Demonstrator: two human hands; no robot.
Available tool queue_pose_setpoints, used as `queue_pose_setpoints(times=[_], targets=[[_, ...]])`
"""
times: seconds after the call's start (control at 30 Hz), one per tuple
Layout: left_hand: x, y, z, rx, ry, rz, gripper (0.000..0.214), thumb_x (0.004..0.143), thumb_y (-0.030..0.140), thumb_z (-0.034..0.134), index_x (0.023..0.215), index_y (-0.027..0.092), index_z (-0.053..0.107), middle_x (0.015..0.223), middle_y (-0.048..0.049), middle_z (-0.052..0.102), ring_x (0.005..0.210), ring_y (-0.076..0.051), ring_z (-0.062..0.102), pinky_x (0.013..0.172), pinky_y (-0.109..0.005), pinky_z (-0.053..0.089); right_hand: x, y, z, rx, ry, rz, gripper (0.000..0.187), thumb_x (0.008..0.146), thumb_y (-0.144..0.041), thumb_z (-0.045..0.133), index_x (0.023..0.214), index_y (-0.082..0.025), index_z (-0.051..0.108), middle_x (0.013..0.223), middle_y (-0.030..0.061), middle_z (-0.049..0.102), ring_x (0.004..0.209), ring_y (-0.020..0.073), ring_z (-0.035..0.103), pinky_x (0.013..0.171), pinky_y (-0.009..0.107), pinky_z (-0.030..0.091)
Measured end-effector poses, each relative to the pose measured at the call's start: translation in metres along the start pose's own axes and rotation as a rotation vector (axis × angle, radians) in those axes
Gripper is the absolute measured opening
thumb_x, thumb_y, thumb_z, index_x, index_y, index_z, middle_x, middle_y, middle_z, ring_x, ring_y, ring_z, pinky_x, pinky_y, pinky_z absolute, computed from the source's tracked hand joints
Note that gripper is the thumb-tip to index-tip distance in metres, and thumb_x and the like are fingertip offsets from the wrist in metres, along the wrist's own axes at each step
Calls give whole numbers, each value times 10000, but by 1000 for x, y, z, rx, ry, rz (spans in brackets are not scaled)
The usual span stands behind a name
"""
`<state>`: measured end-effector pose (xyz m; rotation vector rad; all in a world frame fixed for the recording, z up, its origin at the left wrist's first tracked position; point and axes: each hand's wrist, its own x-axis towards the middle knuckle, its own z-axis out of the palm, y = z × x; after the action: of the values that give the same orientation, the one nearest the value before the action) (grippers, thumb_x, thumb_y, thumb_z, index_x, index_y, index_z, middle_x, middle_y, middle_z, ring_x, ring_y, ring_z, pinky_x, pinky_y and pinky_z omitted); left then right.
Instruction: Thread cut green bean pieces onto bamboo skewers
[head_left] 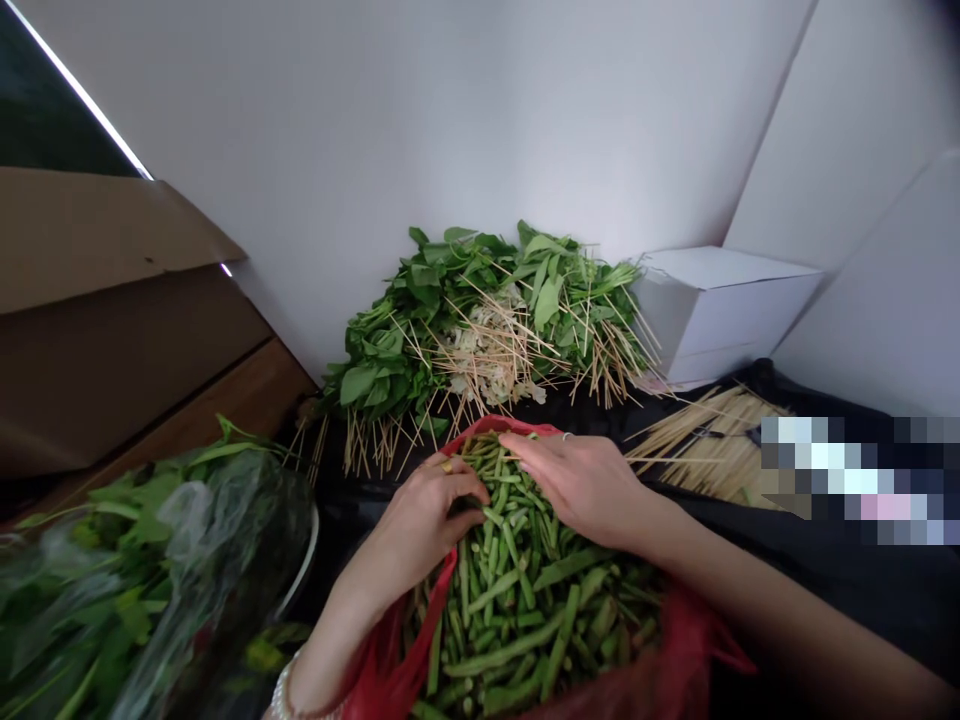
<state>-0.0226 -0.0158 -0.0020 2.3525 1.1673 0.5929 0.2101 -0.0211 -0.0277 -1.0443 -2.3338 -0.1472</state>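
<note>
At bottom centre, our red plastic bag gapes, apparently for easy reach into short-cut green beans. Our left hand half-curls, our right hand lies flatter; whether their fingers grip any, we cannot tell. Beyond, upper centre, skewered green leaves.

Bag: directly before us, at centre.
Cut beans: in the bag; our left hand and right hand at their far end.
Skewered greens: behind the bag, before the wall.
Box: right of the greens.
Loose skewers: right of the bag, in front of the box.
Leaves: left of the bag, partly under plastic film.
Carton: behind the leaves.
</note>
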Motion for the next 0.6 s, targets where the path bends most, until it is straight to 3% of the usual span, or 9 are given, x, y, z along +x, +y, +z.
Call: queue_pose_setpoints(times=[0.1,0.2,0.37,0.5,0.6], targets=[[4,1,7,-373,160,-118,85,797,267,709,857,225,751,851,-32,728,823,-200,638,813,-334,484,-2,2,9,62,37,85,314,951,-154,375,1240,-166,497,987,79,696,839,186,638,733,302,466],[5,1,12,-756,265,-267,153,769,281,752,898,202,773,823,-34,751,712,-157,647,695,-270,501,-4,3,9,30,131,65,291,941,-127,361,1153,-200,548,942,66,687,844,198,606,749,322,469],[4,-3,16,-1104,196,-368,228,748,271,787,953,172,782,833,-63,775,772,-150,696,764,-248,530,-3,-5,2,-145,267,-83,326,928,-103,393,1138,-178,631,838,71,662,746,199,543,685,329,463],[6,-6,17,-1208,191,-374,266,725,257,811,966,149,778,884,-87,783,807,-154,713,774,-232,538,-2,-7,4,-179,358,-141,335,918,-75,403,1122,-155,655,778,63,640,707,184,508,658,316,459],[7,-9,17,-1249,169,-367,297,713,248,823,987,146,770,893,-91,784,808,-150,716,770,-222,541,-1,-4,9,-160,383,-191,310,909,-51,417,1111,-84,650,787,79,630,733,187,498,730,332,480]])
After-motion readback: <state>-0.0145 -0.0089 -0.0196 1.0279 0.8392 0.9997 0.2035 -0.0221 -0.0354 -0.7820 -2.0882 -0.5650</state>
